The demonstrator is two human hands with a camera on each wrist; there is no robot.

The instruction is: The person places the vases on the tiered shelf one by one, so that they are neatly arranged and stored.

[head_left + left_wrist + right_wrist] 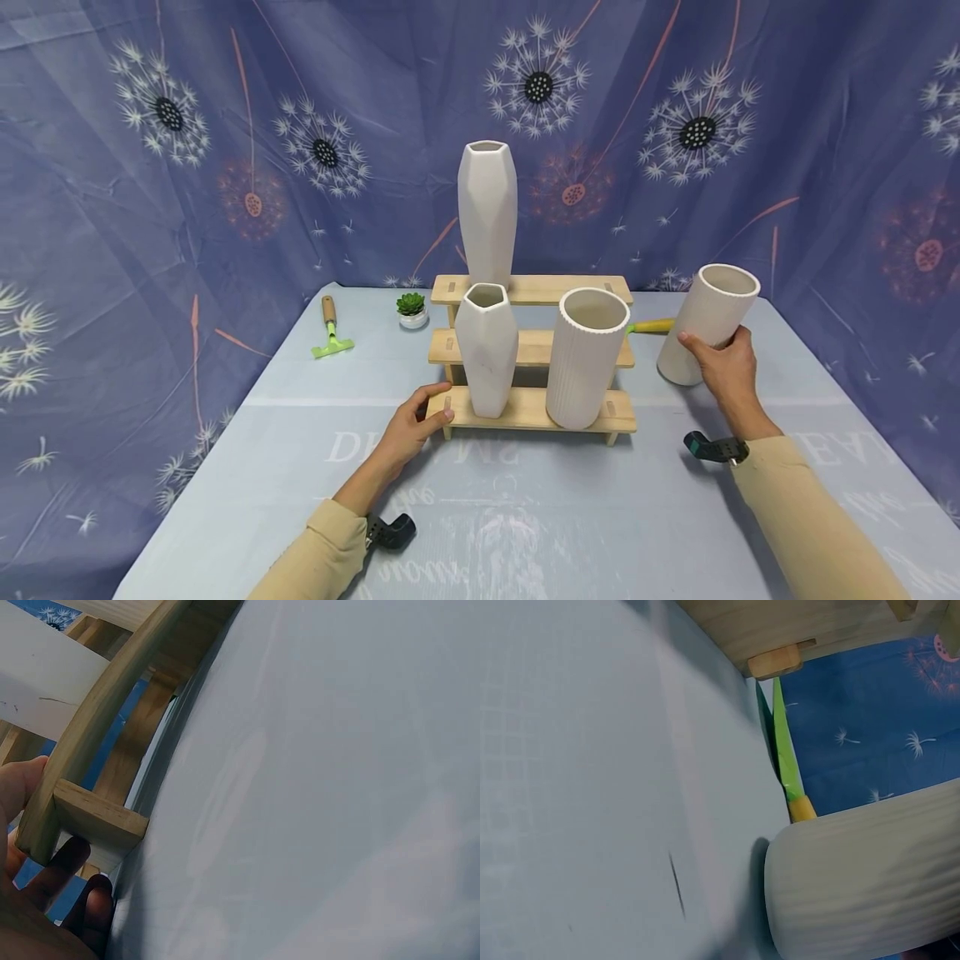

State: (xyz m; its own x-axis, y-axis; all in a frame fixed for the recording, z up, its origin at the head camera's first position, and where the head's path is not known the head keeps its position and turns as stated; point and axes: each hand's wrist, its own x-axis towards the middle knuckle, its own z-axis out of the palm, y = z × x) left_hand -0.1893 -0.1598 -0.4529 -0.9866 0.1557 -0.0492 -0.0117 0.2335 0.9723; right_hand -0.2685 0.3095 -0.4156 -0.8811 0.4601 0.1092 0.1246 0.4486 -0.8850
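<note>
My left hand (411, 423) grips the left end of the bottom step of a three-step wooden plant stand (532, 287). In the left wrist view, its thumb (22, 784) lies along the board and fingers reach underneath. My right hand (723, 362) holds a white ribbed cylindrical vase (693, 321), tilted to the right, beside the stand; the right wrist view shows the vase's lower end (855, 877) close to the table. A tall faceted vase (488, 212) stands on the top step. On the bottom step are a shorter faceted vase (487, 354) and a ribbed cylindrical vase (585, 358).
A small potted succulent (411, 310) sits behind the stand on the left. Farther left lies a green hand rake (332, 329) with a wooden handle. A yellow-handled green tool (652, 326) lies behind the held vase. A blue dandelion-print curtain (405, 108) hangs at the table's back.
</note>
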